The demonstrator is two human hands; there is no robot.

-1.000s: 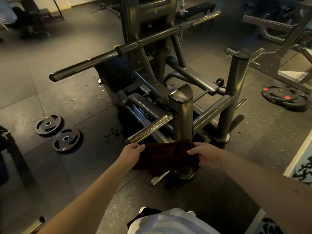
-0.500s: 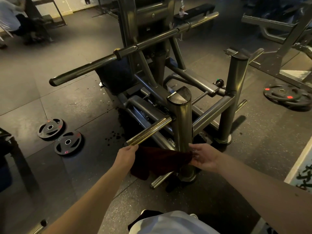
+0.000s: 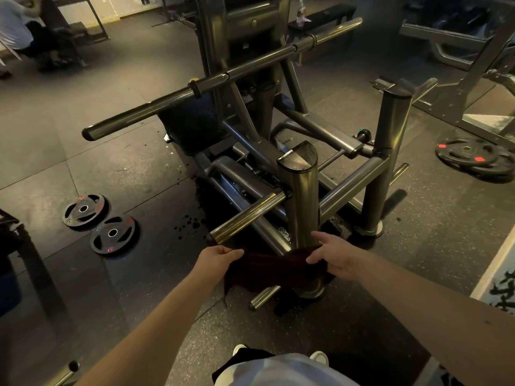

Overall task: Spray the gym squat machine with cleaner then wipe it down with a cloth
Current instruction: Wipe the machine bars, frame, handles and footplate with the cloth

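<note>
The wiping step is in hand: the left hand (image 3: 220, 259) pinches the left end of the dark red cloth (image 3: 267, 270) and the right hand (image 3: 334, 257) holds its right end between thumb and fingers. The cloth is stretched between them across the near face of the nearest upright post (image 3: 302, 196) of the squat machine (image 3: 354, 176), low down just above its foot. The next move likely calls for keeping both ends taut and drawing the cloth sideways or up the post, avoiding the brass-toned peg (image 3: 248, 218) jutting left.
</note>
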